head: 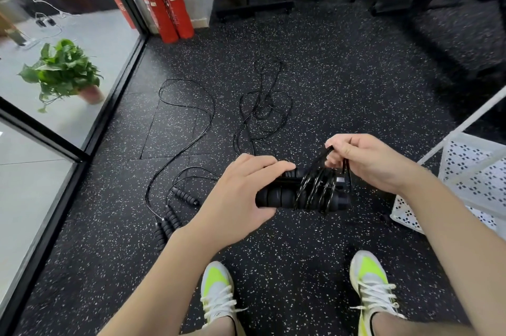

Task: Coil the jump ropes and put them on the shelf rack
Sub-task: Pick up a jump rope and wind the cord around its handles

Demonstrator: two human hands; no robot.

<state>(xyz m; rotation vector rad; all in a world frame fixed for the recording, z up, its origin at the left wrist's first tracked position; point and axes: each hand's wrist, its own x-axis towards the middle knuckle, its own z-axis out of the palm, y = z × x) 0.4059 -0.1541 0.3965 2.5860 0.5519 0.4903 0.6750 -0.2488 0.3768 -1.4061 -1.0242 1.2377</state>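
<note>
The paired handles (276,194) of one jump rope sit gripped in the left hand (241,199), while the right hand (367,160) pinches the cord (315,188) already wound round them. Wrapping looks nearly done; next, probably tuck the end, then the white shelf rack (465,171), then the ropes on the floor (208,122)
</note>
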